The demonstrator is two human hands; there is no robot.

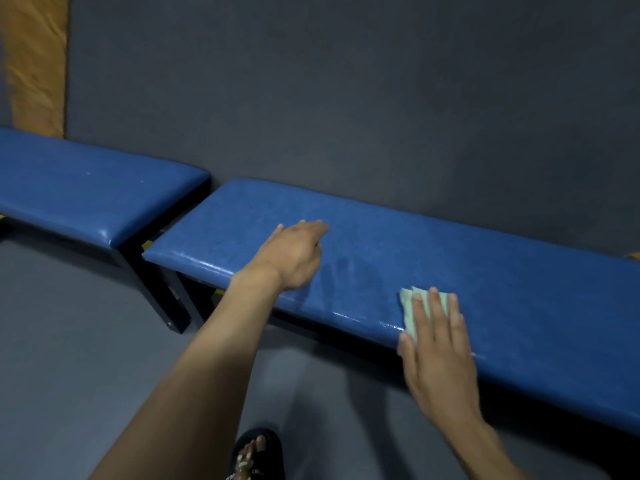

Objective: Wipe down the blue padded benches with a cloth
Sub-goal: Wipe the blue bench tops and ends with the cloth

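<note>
A: Start nearest. What is down by the feet?

B: A foot [254, 453] in a dark sandal on the grey floor [69, 375], just short of the bench [519, 289]. That bench is the landmark.

A: And the cloth?

B: The cloth [414, 308] lies folded on the bench's front edge, pale green. The right hand [436, 341] presses it flat, fingers straight and spread, nothing curled round it.

A: How should the stroke go?

B: I would keep the palm flat and the pressure even, and run long overlapping passes along the bench, so that no strip is missed. The rounded front lip needs its own pass, since the cloth sits half over it now.

A: The other hand?

B: The left hand [294, 254] rests on the bench top, left of the cloth and well apart from it. Its fingers look loose and hold nothing. It serves as a brace; better to lift it before the cloth comes there.

A: Farther on?

B: A second bench [86, 188] stands left of the bench across a narrow gap, and behind the bench is the dark wall [346, 98]. That second bench probably comes next.
</note>
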